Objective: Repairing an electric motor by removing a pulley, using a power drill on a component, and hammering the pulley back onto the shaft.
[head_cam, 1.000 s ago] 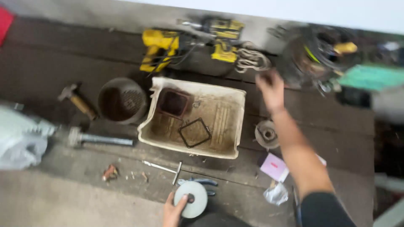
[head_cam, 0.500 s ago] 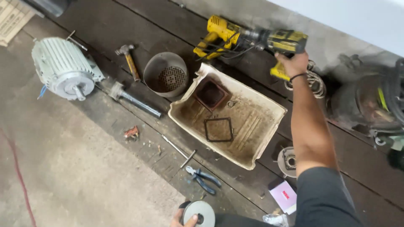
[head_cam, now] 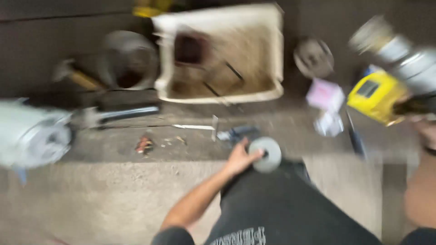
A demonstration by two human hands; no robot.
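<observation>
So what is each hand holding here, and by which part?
The left hand holds a grey disc by its left edge. The right hand seems to carry a yellow power drill, but blur hides the exact hold.

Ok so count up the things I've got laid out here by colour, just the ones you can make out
Yellow: 1, the power tool at the right hand
Grey: 3, disc in the left hand, motor, round pan
Cream: 1, tray
Pink: 1, pink card
Total: 6; blur hides the rest.
</observation>
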